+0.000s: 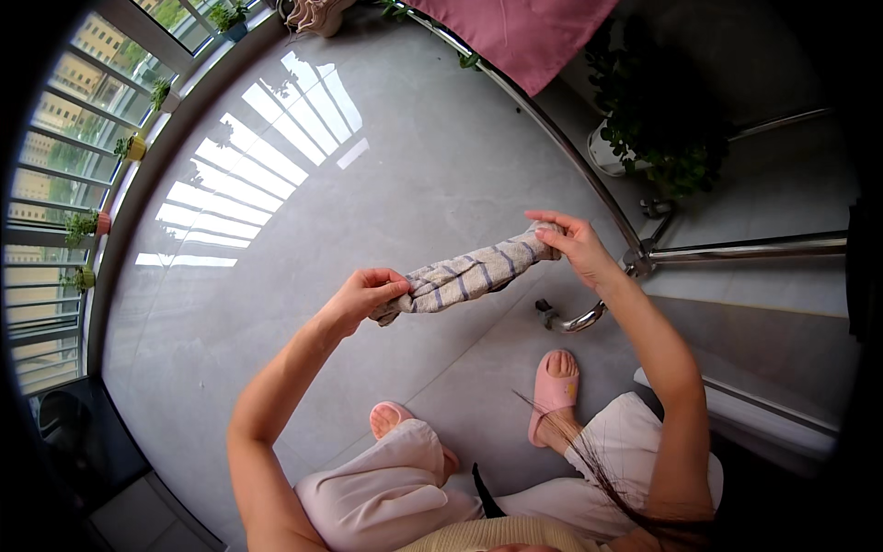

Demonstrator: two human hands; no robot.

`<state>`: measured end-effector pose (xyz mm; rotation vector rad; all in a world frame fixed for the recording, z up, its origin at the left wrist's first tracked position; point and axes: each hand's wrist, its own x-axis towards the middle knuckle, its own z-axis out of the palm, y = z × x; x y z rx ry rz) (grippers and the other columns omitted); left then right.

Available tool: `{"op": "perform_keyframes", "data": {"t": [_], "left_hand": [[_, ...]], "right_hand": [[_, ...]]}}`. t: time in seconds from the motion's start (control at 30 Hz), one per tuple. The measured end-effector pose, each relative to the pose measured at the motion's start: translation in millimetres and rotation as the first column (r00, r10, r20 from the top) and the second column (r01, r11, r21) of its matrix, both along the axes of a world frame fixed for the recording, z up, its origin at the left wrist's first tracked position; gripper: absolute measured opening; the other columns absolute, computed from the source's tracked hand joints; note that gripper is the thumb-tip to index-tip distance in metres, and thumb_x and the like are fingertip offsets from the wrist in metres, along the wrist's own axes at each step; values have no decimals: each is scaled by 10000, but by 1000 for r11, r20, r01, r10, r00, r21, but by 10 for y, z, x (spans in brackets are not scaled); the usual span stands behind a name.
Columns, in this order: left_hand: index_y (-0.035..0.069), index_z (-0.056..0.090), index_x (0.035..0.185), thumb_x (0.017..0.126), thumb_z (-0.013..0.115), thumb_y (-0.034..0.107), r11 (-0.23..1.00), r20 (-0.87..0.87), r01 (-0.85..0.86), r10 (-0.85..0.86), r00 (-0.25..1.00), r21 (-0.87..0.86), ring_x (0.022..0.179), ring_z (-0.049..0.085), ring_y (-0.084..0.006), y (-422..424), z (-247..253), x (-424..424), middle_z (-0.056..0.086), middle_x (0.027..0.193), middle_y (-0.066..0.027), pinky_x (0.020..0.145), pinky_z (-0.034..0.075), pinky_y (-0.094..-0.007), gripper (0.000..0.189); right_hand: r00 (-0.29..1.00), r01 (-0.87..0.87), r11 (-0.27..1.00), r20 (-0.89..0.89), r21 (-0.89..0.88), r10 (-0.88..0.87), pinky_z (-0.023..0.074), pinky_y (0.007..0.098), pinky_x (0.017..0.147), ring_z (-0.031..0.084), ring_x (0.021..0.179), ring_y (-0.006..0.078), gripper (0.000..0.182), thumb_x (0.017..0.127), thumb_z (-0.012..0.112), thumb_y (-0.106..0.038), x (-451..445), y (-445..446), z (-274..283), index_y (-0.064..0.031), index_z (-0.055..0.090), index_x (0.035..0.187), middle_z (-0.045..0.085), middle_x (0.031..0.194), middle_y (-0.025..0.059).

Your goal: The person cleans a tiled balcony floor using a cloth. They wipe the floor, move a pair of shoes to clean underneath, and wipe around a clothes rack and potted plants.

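Between my two hands a beige towel with blue-grey stripes (469,278) is stretched out, bunched lengthwise into a long narrow bundle. My left hand (369,293) pinches its lower left end between thumb and fingers. At the upper right end, my right hand (574,243) grips the cloth with the thumb on it and the index finger extended past it. The towel hangs in the air above the grey tiled floor (414,186). Part of its underside is hidden.
A chrome rail (552,124) of a metal rack runs along the right, with a curved metal foot (583,319). Pink cloth (517,34) hangs over it. A leafy plant in a white pot (607,148) stands behind. Several small potted plants, one yellow (134,147), line the windowsill.
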<state>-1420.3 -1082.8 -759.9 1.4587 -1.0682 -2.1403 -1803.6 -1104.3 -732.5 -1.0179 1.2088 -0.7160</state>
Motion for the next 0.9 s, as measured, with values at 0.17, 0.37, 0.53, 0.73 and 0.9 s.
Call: {"op": "perform_keyframes", "data": {"t": [0.17,0.37,0.53,0.73,0.9], "left_hand": [[39,756,945,928,740,220,957,96,-174,201,975,-232,879,592,-100,-78,128,-45,687,883,-4,800,457,-276,182],[35,625,993,838,695,-91,520,142,50,138,980,-853,908,601,-174,-170,700,-144,604,1018,-45,815,492,-310,212],[72,607,1267,804,644,-142,-31,413,437,272,869,-899,904,607,-279,-162,1001,-203,599,1061,-112,829,501,-387,512],[54,576,1212,830,640,-94,318,475,365,420,773,-875,924,648,-295,-197,807,-44,596,1195,-113,759,544,-373,415],[37,538,1089,896,625,-15,377,579,443,449,681,-814,862,654,-281,-118,869,55,652,1000,-136,724,520,-387,217]], "right_hand": [[999,44,989,22,142,-48,476,283,886,606,1019,125,818,929,724,-293,-33,-94,-43,-15,291,1565,654,1177,139],[921,-333,852,-53,405,385,475,280,946,623,1079,112,671,909,749,-259,-94,-334,-58,14,474,1457,679,1205,87],[922,-373,895,-11,245,387,445,245,793,578,877,69,276,880,746,-189,-78,-301,145,-55,629,1091,652,954,-12],[970,-185,983,165,9,181,417,236,844,543,899,64,274,884,682,-92,-85,-296,183,-93,580,1139,602,958,-28],[977,-50,993,201,-103,71,416,278,994,572,1090,115,417,858,680,-45,106,-281,543,-77,585,1263,626,1096,24]]}}
